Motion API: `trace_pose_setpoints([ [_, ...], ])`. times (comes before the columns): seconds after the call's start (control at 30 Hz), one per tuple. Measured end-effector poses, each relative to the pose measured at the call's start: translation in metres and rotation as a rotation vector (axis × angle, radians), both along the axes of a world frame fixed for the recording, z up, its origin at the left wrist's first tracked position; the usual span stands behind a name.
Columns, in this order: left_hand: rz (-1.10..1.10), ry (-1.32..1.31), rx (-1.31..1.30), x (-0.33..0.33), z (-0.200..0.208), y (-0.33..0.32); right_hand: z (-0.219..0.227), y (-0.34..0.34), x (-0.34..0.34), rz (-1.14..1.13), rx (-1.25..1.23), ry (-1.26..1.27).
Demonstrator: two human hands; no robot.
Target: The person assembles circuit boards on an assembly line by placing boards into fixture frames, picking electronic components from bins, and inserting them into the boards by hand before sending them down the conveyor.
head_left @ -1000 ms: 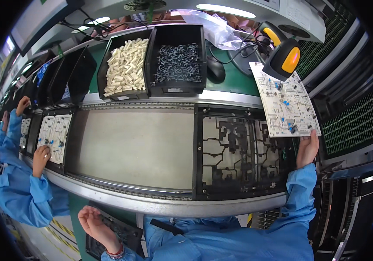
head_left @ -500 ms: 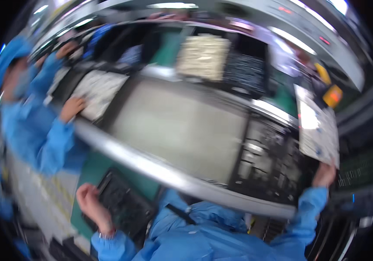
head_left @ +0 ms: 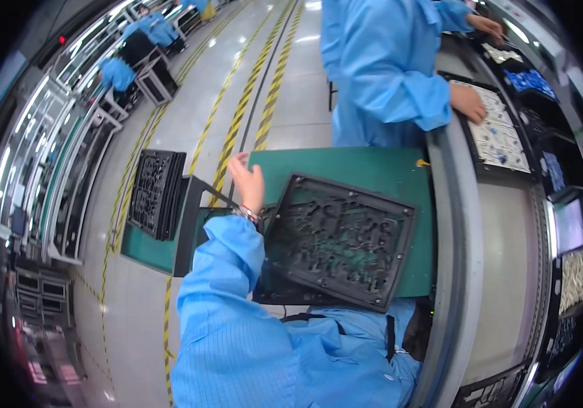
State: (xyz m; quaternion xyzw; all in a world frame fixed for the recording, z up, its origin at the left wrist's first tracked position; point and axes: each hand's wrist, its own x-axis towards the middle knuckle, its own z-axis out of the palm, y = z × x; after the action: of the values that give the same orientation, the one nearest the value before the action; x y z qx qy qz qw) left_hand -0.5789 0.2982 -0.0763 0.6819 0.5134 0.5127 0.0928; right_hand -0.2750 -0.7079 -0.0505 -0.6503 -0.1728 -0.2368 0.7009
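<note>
Raised beside the green tabletop (head_left: 366, 160), my left hand (head_left: 247, 183) has its fingers apart and holds nothing. A bracelet circles its wrist. Just to its right lies a black framed tray (head_left: 405, 250) with many cut-out shapes and screws along its rim. It sits askew over another black piece, which shows at its lower left edge. My right hand is out of view.
A stack of black trays (head_left: 157, 197) stands on a lower green shelf at the left. On the right runs a metal-edged conveyor (head_left: 451, 272), where a co-worker's hand (head_left: 468, 102) rests on a white, filled tray (head_left: 502, 146). Black bins of parts line its far side.
The view has swung to the left. My right hand and the white panel it held have left the picture. My left hand stays empty near the black framed tray.
</note>
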Motion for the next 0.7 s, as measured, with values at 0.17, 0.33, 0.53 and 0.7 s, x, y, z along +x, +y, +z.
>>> trace_pose_setpoints([
  [0.17, 0.431, 0.498, 0.158, -0.14, -0.02, 0.057, -0.006, 0.091, 0.047, 0.095, -0.034, 0.068],
  [0.33, 0.723, 0.78, -0.032, -0.261, -0.053, 0.089, -0.023, 0.182, 0.066, 0.149, -0.055, 0.129],
  [0.53, 0.842, 1.079, -0.436, -0.337, -0.066, 0.075, -0.057, 0.264, 0.048, 0.123, -0.03, 0.182],
  [0.7, 1.035, 1.197, -0.178, -0.349, -0.085, 0.064, -0.105, 0.317, 0.031, 0.079, 0.061, 0.233],
])
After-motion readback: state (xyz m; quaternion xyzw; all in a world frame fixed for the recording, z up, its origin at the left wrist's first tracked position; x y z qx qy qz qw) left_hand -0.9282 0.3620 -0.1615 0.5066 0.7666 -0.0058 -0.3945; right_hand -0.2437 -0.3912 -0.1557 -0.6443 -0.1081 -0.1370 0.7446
